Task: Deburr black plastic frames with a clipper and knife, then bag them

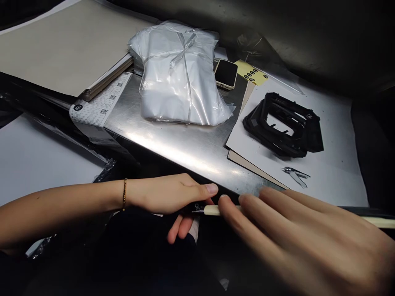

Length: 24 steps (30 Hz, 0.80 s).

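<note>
My left hand (173, 193), with a beaded bracelet at its wrist, is closed at the lower middle, its thumb pressed on a small dark item that is mostly hidden. My right hand (296, 230) is blurred at the lower right, its fingers closed over a slim tool with a cream handle (211, 210). The tool's thin metal tip points left, close under my left thumb. Beyond my right hand, a black plastic frame (277, 144) and small nippers (296, 176) lie on a white sheet.
A tied bundle of clear plastic bags (166, 90) sits on the metal table (148, 135). Beside it are a phone (226, 74) and a yellow sticker sheet (251, 72). Stacked grey boards (61, 45) and a label sheet (95, 105) lie at the left.
</note>
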{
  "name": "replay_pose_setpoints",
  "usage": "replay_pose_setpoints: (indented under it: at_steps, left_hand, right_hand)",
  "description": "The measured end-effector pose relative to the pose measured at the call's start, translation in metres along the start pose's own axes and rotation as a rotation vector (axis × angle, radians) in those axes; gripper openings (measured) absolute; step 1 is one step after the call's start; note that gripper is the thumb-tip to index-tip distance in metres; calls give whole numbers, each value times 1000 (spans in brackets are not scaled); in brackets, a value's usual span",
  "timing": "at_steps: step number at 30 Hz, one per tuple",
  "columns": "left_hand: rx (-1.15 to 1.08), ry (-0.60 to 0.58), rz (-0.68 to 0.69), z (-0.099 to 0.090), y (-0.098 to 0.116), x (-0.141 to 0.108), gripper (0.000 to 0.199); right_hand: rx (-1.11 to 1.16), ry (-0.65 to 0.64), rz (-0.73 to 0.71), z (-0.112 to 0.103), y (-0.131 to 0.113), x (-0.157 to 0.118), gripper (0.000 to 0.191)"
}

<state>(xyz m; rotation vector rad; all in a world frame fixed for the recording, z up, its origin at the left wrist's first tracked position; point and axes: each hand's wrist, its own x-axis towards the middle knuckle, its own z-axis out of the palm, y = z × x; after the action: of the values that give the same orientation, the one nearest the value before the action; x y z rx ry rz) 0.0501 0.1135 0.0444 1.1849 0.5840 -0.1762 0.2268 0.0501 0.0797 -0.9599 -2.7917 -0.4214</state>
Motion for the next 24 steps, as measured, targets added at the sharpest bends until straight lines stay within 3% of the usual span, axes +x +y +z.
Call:
replay_pose_setpoints:
  at_steps: [5, 16, 24]
  left_hand:
    - [-53, 3, -26, 3, -3, 1, 49]
    - [-18, 15, -74, 5, -5, 3, 54]
    - [3, 15, -89, 8, -1, 2, 58]
  right_hand:
    - [-29, -33, 10, -4, -13, -3, 31]
    - [-19, -165, -22, -2, -13, -9, 30]
    - [-13, -138, 12, 1, -14, -13, 29]
